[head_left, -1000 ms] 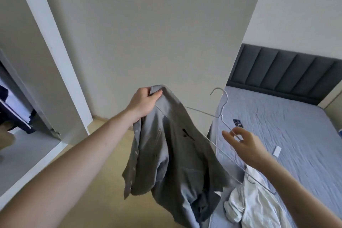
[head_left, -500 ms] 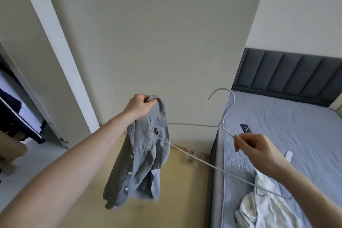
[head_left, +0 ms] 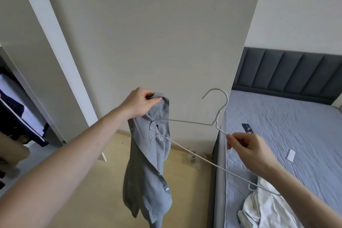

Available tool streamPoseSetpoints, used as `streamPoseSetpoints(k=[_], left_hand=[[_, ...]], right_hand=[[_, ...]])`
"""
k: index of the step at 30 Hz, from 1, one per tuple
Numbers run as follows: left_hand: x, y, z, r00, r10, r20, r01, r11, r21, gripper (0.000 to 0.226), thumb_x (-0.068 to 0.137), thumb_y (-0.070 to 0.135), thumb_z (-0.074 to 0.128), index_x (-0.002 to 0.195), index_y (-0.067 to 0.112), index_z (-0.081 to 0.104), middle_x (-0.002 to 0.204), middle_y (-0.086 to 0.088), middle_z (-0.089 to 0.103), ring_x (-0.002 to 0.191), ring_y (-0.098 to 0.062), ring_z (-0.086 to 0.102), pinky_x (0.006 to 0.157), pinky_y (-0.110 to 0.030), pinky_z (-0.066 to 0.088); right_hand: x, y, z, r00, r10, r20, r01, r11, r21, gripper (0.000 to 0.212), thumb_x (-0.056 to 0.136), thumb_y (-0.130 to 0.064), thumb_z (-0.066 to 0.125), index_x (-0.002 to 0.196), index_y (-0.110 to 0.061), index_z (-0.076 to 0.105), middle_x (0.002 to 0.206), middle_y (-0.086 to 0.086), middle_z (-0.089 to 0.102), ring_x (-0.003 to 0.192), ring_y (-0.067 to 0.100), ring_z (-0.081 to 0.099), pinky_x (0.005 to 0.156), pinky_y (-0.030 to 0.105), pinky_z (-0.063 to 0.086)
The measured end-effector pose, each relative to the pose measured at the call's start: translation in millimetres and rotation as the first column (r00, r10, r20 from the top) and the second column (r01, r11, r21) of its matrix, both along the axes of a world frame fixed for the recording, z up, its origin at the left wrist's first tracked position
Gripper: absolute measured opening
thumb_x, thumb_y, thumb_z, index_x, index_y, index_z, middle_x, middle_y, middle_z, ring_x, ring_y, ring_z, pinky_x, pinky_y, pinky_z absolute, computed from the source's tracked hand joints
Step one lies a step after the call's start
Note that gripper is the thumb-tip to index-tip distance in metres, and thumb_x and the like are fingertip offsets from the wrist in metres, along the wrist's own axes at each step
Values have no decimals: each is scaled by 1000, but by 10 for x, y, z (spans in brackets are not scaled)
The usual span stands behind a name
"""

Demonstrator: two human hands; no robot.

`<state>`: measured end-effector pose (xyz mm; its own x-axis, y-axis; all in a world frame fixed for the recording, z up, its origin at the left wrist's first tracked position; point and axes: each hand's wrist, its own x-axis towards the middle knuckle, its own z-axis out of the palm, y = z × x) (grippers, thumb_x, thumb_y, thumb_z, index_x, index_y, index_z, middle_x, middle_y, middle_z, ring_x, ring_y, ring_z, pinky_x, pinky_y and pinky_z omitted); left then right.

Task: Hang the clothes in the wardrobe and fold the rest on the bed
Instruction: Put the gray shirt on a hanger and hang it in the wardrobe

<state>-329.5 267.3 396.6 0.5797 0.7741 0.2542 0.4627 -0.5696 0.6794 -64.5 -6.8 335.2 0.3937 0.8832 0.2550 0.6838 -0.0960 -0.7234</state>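
Hands: while my left hand (head_left: pixel 140 104) gripped the grey shirt (head_left: pixel 149 153) by its collar, my right hand (head_left: pixel 248 151) pinched the white hanger (head_left: pixel 194 154), one end inside the shirt.
Wardrobe (head_left: pixel 16 116): dark clothes inside.
Bed (head_left: pixel 288 135): white garment (head_left: pixel 262 209) at its near edge.

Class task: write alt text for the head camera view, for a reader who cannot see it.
The left hand grips a grey shirt by its top while the right hand pinches a white wire hanger whose end sits inside it. A white garment lies on the bed.
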Motion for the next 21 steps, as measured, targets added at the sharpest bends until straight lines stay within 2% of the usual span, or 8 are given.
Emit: streamPoseSetpoints(k=[2, 4, 7, 9, 12, 16, 21], left_hand=[[55, -48, -9, 999, -41, -4, 41, 999, 3, 52, 96, 36, 68, 61, 8, 42, 61, 1, 31, 59, -16, 29, 61, -34, 24], [95, -58, 19, 999, -44, 10, 44, 999, 13, 52, 95, 39, 68, 60, 11, 43, 58, 5, 32, 57, -14, 31, 60, -34, 26], [60, 8, 65, 1000, 3, -3, -3, 999, 54, 55, 95, 40, 68, 56, 19, 34, 55, 8, 27, 54, -13, 27, 59, -34, 23], [0, 74, 31, 999, 39, -34, -36, 997, 71, 55, 95, 40, 68, 59, 16, 34, 57, 4, 28, 55, -14, 28, 60, -34, 24], [-33, 110, -62, 997, 44, -62, -42, 998, 39, 55, 95, 43, 67, 64, 3, 46, 59, 1, 34, 57, -16, 33, 61, -33, 28], [97, -29, -26, 1000, 2, -25, -1, 1000, 28, 55, 94, 44, 68, 58, 18, 35, 53, 8, 28, 51, -12, 28, 57, -33, 24], [322, -291, 127, 993, -115, 13, 115, 993, 22, 54, 96, 43, 67, 55, 20, 41, 49, 11, 29, 47, -10, 27, 52, -27, 23]], right_hand=[[-68, 18, 0, 1000, 3, 12, -3, 1000, 7, 37, 102, -36, 58, 69, -24, 66, 43, -8, 32, 40, 9, 27, 44, 20, 23], [-123, 25, 6, 1000, 6, 19, -6, 1000, 3, 38, 102, -36, 58, 67, -24, 66, 44, -8, 32, 41, 10, 28, 44, 21, 23], [-56, -40, 81, 1000, -20, -23, 21, 999, 35, 38, 102, -35, 59, 67, -21, 67, 44, -7, 32, 40, 8, 26, 43, 17, 21], [29, -117, 151, 998, -39, -58, 43, 996, 74, 36, 102, -36, 59, 70, -21, 69, 45, -6, 29, 41, 8, 23, 42, 15, 19], [88, -202, 195, 994, -42, -97, 52, 993, 102, 37, 103, -37, 58, 71, -21, 70, 46, -7, 27, 41, 9, 21, 42, 17, 20], [36, -217, 92, 998, -31, -51, 34, 998, 59, 35, 102, -37, 59, 72, -20, 70, 45, -7, 32, 41, 7, 25, 43, 16, 21], [-87, -185, -102, 998, -43, -43, 46, 997, 64, 37, 101, -33, 60, 67, -22, 69, 43, -12, 35, 40, 7, 30, 44, 15, 24]])
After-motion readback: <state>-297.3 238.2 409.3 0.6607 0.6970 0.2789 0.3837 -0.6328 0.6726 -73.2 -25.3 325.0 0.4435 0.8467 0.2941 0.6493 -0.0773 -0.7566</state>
